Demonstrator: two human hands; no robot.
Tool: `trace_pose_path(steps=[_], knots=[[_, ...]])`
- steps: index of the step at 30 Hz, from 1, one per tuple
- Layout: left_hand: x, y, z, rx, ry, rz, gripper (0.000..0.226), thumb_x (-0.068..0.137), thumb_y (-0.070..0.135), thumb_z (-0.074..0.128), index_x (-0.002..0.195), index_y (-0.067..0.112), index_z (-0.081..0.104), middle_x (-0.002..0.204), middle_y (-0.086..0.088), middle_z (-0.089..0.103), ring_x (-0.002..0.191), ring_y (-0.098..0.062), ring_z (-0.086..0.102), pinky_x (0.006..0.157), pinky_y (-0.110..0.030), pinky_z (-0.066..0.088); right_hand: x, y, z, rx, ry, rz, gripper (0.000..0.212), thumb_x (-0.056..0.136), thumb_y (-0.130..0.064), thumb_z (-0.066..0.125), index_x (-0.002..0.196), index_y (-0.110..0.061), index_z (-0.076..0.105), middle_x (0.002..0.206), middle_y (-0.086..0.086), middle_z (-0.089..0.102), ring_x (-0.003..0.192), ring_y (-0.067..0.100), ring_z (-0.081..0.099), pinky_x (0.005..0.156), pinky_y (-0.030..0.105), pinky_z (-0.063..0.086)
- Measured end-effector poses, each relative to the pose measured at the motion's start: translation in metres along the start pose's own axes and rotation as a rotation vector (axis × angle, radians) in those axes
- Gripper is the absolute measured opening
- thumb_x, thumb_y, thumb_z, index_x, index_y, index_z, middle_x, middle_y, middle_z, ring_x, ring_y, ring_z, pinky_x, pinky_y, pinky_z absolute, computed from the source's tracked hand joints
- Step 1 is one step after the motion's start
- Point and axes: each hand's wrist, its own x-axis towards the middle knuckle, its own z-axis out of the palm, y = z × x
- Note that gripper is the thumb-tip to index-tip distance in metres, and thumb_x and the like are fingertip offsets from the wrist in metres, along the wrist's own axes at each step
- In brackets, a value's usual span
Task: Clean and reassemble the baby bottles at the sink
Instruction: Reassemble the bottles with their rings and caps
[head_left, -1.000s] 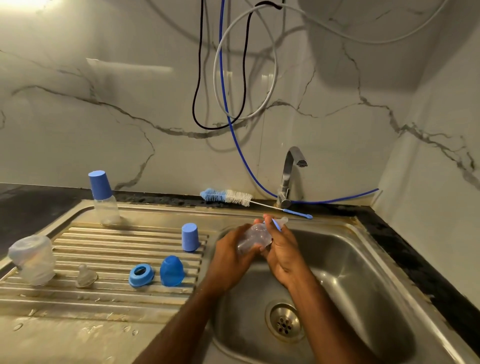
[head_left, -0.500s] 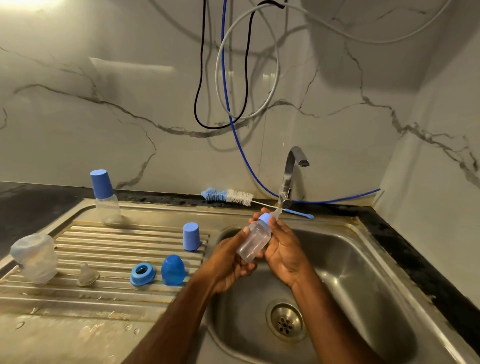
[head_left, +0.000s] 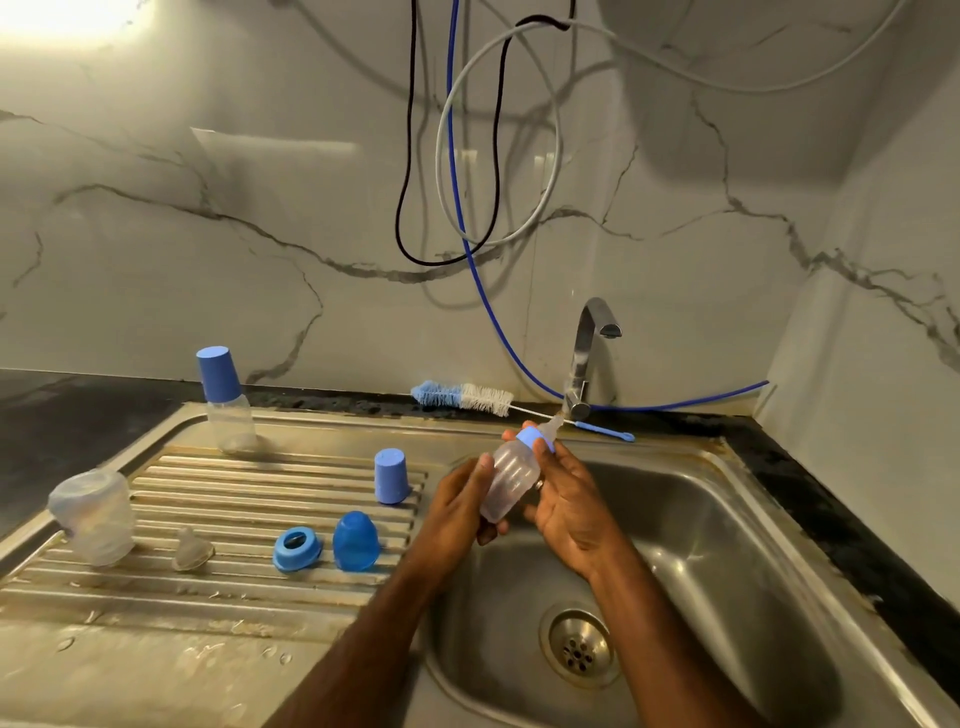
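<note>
- On the draining board (head_left: 156, 597) stand a capped bottle (head_left: 224, 400), a clear cup (head_left: 93, 514), a blue ring (head_left: 297, 548) and two blue caps.
- The left hand (head_left: 457, 512) grips the small bottle (head_left: 511, 480) over the sink (head_left: 727, 571).
- The right hand (head_left: 569, 501) pinches its blue collar (head_left: 535, 440).

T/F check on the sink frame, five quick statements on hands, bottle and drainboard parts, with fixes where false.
1. Both hands hold the small bottle over the sink basin. True: left hand grips its body, right hand its ringed top.
2. Water runs from the tap. False: no stream shows.
3. The bottle brush lies on the ledge behind the sink. True.
4. The capped bottle lies on its side. False: it stands upright on the drainboard.
5. The blue ring sits in the basin. False: it rests on the drainboard.
</note>
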Motion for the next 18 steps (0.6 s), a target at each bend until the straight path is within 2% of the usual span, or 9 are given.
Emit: trace_pose_path(steps=[2, 4, 7, 8, 10, 12, 14, 18], knots=[[0.000, 0.003, 0.000, -0.010, 0.036, -0.020, 0.045, 0.100, 0.064, 0.041, 0.117, 0.028, 0.063, 0.085, -0.007, 0.071, 0.065, -0.019, 0.063, 0.056, -0.030, 0.050, -0.002, 0.001, 0.001, -0.058, -0.045, 0.008, 0.046, 0.085, -0.029, 0.066, 0.128, -0.014, 0.062, 0.122, 0.015, 0.070, 0.109, 0.032, 0.068, 0.088, 0.053, 0.055], [-0.003, 0.009, -0.001, 0.107, 0.112, 0.001, 0.039, 0.097, 0.065, 0.042, 0.115, 0.035, 0.059, 0.093, -0.003, 0.072, 0.072, -0.013, 0.069, 0.060, -0.030, 0.058, -0.003, 0.002, 0.006, -0.111, -0.041, -0.019, 0.044, 0.084, -0.031, 0.068, 0.125, -0.015, 0.065, 0.118, 0.015, 0.071, 0.107, 0.032, 0.069, 0.080, 0.050, 0.058], [-0.007, 0.023, -0.014, 0.443, 0.221, 0.120, 0.032, 0.097, 0.056, 0.049, 0.112, 0.028, 0.056, 0.102, 0.007, 0.066, 0.090, -0.007, 0.069, 0.072, -0.025, 0.059, -0.001, 0.002, 0.012, -0.241, 0.014, -0.093, 0.042, 0.077, -0.035, 0.073, 0.118, -0.024, 0.069, 0.113, 0.005, 0.074, 0.108, 0.026, 0.069, 0.089, 0.050, 0.056], [-0.007, 0.029, -0.021, 0.573, 0.279, 0.169, 0.026, 0.099, 0.048, 0.054, 0.107, 0.024, 0.058, 0.098, 0.008, 0.065, 0.088, -0.008, 0.066, 0.072, -0.023, 0.057, -0.001, 0.001, 0.014, -0.291, 0.045, -0.118, 0.044, 0.076, -0.037, 0.074, 0.117, -0.026, 0.069, 0.112, 0.002, 0.075, 0.108, 0.025, 0.069, 0.089, 0.051, 0.055], [-0.004, 0.049, -0.043, 0.735, 0.375, 0.258, 0.017, 0.099, 0.035, 0.061, 0.092, 0.020, 0.063, 0.086, 0.006, 0.064, 0.075, -0.009, 0.064, 0.067, -0.024, 0.053, 0.004, 0.002, 0.021, -0.359, 0.087, -0.168, 0.048, 0.072, -0.038, 0.077, 0.118, -0.026, 0.069, 0.109, -0.001, 0.075, 0.104, 0.024, 0.069, 0.080, 0.046, 0.055], [-0.001, 0.070, -0.069, 0.801, 0.396, 0.286, 0.022, 0.097, 0.030, 0.064, 0.079, 0.019, 0.063, 0.073, 0.005, 0.065, 0.063, -0.010, 0.061, 0.061, -0.019, 0.046, 0.009, 0.006, 0.034, -0.423, 0.086, -0.209, 0.046, 0.073, -0.032, 0.081, 0.117, -0.025, 0.069, 0.105, -0.001, 0.075, 0.095, 0.020, 0.070, 0.066, 0.033, 0.054], [0.000, 0.087, -0.096, 0.873, 0.396, 0.263, 0.024, 0.095, 0.026, 0.068, 0.075, 0.013, 0.065, 0.069, 0.003, 0.064, 0.061, -0.010, 0.056, 0.060, -0.018, 0.040, 0.017, 0.010, 0.052, -0.503, 0.050, -0.248, 0.039, 0.078, -0.023, 0.084, 0.114, -0.025, 0.069, 0.103, 0.000, 0.075, 0.086, 0.014, 0.071, 0.059, 0.025, 0.052], [-0.003, 0.107, -0.152, 0.998, 0.362, 0.165, 0.022, 0.092, 0.020, 0.070, 0.076, 0.005, 0.068, 0.071, -0.007, 0.068, 0.066, -0.017, 0.058, 0.067, -0.033, 0.047, 0.042, 0.017, 0.097, -0.650, -0.035, -0.342, 0.035, 0.074, -0.018, 0.089, 0.101, -0.026, 0.069, 0.096, -0.006, 0.074, 0.087, 0.010, 0.070, 0.071, 0.020, 0.054]])
